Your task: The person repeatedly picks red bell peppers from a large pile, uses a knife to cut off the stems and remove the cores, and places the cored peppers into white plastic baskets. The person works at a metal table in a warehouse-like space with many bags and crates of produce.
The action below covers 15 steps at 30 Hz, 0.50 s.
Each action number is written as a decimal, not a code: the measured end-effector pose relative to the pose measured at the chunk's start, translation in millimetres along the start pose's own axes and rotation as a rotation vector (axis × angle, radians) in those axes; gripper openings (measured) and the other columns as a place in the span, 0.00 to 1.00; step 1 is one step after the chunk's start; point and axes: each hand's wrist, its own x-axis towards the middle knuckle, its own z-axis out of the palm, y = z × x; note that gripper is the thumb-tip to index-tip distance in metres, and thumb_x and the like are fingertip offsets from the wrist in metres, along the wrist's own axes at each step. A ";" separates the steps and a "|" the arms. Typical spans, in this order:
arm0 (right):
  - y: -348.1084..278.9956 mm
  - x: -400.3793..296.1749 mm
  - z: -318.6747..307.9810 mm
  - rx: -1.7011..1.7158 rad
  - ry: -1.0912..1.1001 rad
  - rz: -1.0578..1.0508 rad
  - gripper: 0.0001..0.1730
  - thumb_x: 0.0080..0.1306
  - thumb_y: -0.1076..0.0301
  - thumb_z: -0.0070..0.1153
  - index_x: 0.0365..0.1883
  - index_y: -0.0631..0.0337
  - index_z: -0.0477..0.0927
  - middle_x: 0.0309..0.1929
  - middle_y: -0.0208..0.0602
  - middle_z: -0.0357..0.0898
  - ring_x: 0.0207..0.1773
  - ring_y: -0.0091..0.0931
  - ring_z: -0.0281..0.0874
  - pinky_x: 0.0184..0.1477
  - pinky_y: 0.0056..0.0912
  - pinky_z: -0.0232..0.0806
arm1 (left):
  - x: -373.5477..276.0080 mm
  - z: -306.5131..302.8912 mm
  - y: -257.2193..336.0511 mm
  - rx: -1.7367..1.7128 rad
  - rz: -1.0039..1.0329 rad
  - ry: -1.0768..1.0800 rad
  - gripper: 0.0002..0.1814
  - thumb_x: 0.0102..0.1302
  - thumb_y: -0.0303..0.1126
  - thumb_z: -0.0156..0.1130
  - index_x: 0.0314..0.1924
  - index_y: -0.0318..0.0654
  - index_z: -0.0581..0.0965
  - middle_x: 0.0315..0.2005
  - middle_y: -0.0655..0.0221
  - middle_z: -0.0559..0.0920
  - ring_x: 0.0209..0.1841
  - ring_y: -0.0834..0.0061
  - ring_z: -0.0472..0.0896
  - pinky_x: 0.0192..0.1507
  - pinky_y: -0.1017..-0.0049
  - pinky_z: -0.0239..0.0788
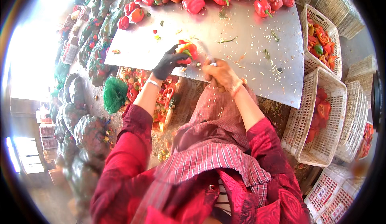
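Note:
My left hand [169,62], in a black glove, holds a red and yellow bell pepper [190,50] near the front edge of a metal tabletop [256,46]. The pepper's green part faces my right side. Just right of it, my right hand [221,73] is closed around the handle of a knife [207,51]; its blurred blade points up and away, and I cannot tell if it touches the pepper. Whole red bell peppers [193,1] are heaped along the far side. Seeds, stem bits and pepper scraps lie scattered over the metal.
Below the table's left edge stands a crate of pepper scraps [161,115], beside a green mesh bag [115,95]. At right are plastic crates [337,118] with cut peppers [321,44]. Filled net sacks [90,133] line the left; more stacked crates [331,194] stand at lower right.

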 end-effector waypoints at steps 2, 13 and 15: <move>-2.5 -6.1 -6.2 0.268 0.128 -0.133 0.15 0.70 0.54 0.59 0.43 0.56 0.77 0.31 0.32 0.80 0.16 0.17 0.66 0.11 0.22 0.49 | -7.4 -5.6 -14.4 -0.368 -0.161 0.013 0.23 0.68 0.41 0.68 0.58 0.36 0.78 0.42 0.66 0.81 0.37 0.72 0.83 0.39 0.74 0.76; 12.2 3.0 -12.9 0.989 -0.530 -0.220 0.11 0.79 0.62 0.50 0.48 0.60 0.79 0.27 0.25 0.78 0.17 0.16 0.60 0.18 0.15 0.56 | -17.4 55.9 83.6 -0.829 -0.593 -0.025 0.30 0.69 0.35 0.65 0.69 0.40 0.71 0.45 0.71 0.84 0.36 0.80 0.80 0.37 0.75 0.75; 14.2 -3.6 -15.9 1.010 -0.444 -0.155 0.11 0.78 0.66 0.49 0.50 0.62 0.79 0.27 0.25 0.78 0.18 0.16 0.62 0.19 0.14 0.59 | -19.0 42.2 101.1 -0.569 -0.541 -0.088 0.36 0.67 0.33 0.68 0.73 0.38 0.68 0.53 0.69 0.84 0.46 0.79 0.82 0.45 0.74 0.78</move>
